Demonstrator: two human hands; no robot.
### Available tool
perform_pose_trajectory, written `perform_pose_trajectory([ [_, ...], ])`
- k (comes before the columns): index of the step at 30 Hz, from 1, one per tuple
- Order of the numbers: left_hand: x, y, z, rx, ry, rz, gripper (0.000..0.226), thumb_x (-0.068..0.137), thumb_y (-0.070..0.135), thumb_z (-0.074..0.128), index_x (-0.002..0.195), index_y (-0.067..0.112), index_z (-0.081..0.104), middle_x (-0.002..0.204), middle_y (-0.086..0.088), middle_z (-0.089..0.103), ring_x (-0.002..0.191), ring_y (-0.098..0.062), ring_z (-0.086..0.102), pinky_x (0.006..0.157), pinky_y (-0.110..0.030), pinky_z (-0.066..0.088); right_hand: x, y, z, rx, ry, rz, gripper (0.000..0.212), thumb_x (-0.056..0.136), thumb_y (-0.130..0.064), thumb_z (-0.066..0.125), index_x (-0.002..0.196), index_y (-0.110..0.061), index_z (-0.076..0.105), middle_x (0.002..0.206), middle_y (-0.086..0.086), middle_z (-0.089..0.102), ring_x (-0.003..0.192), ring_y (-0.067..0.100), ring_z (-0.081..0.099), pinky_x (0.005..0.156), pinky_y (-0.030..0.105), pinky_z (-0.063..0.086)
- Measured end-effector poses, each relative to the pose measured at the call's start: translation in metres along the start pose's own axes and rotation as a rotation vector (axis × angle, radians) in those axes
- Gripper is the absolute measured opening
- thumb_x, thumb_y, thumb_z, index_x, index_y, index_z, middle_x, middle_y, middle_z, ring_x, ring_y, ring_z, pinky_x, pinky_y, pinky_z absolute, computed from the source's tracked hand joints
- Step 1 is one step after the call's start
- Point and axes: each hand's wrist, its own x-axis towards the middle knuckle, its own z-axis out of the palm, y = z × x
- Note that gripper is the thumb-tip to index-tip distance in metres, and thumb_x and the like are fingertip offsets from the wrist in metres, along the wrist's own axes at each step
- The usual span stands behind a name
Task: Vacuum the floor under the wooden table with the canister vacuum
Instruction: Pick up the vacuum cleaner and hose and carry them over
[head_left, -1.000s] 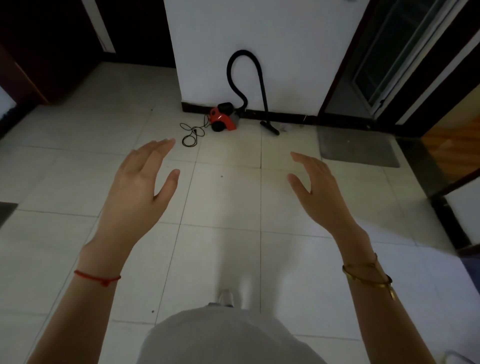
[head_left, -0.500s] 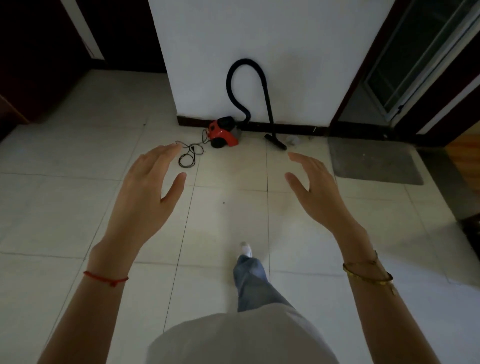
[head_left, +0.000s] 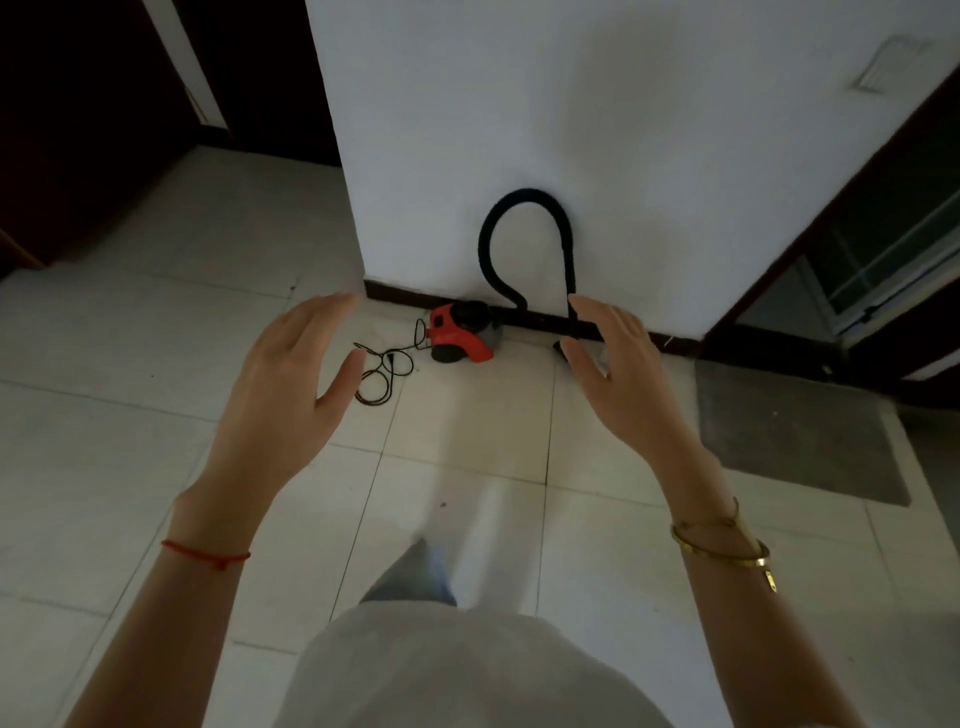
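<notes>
I hold both hands up empty, fingers spread: the left hand (head_left: 291, 384) and the right hand (head_left: 618, 384) are ready to grab. The canister vacuum (head_left: 462, 335) sits on the floor (head_left: 156, 415) against the white wall (head_left: 519, 104), its hose (head_left: 519, 234) looped up the wall, parked out of the way. Its cord (head_left: 382, 369) lies loose just left of the vacuum. No wooden table is in view.

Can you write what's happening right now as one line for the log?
phase: approach | left hand: open, empty | right hand: open, empty | red vacuum: on floor by wall | cord: loose on tiles
</notes>
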Motion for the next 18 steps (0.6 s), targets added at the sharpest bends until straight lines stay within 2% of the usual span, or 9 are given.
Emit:
perform_pose_trajectory([
  [3, 0.060, -0.029, 0.023, -0.007, 0.000, -0.026, 0.048, 0.096, 0.028, 0.048, 0.139, 0.010, 0.043, 0.137, -0.007, 0.051, 0.129, -0.023, 0.046, 0.106, -0.046, 0.041, 0.066, 0.014, 0.019, -0.001, -0.014, 0.004, 0.045, 0.097, -0.033, 0.047, 0.140, -0.025, 0.038, 0.137, -0.008, 0.044, 0.130, 0.006, 0.036, 0.102, 0.020, 0.027],
  [7, 0.145, -0.080, 0.059, 0.032, -0.010, 0.000, 0.046, 0.097, 0.027, 0.047, 0.139, 0.008, 0.043, 0.135, -0.009, 0.052, 0.127, -0.025, 0.047, 0.104, -0.047, 0.042, 0.157, 0.031, 0.051, 0.018, -0.011, -0.026, 0.044, 0.097, -0.031, 0.048, 0.139, -0.021, 0.040, 0.135, -0.006, 0.047, 0.126, 0.000, 0.034, 0.104, 0.019, 0.027],
  [12, 0.257, -0.133, 0.081, 0.062, -0.010, -0.005, 0.043, 0.097, 0.020, 0.049, 0.137, 0.008, 0.044, 0.132, -0.010, 0.052, 0.123, -0.026, 0.048, 0.104, -0.041, 0.041, 0.276, 0.044, 0.079, 0.046, -0.006, 0.009, 0.045, 0.096, -0.029, 0.050, 0.139, -0.018, 0.041, 0.135, -0.001, 0.049, 0.130, 0.012, 0.038, 0.107, 0.024, 0.030],
  [18, 0.359, -0.168, 0.101, 0.038, -0.036, 0.011, 0.046, 0.095, 0.017, 0.052, 0.140, 0.010, 0.043, 0.133, -0.008, 0.051, 0.123, -0.022, 0.047, 0.105, -0.038, 0.041, 0.374, 0.061, 0.095, 0.055, 0.009, 0.036, 0.044, 0.096, -0.027, 0.050, 0.138, -0.017, 0.042, 0.136, 0.000, 0.049, 0.131, 0.014, 0.038, 0.109, 0.032, 0.034],
])
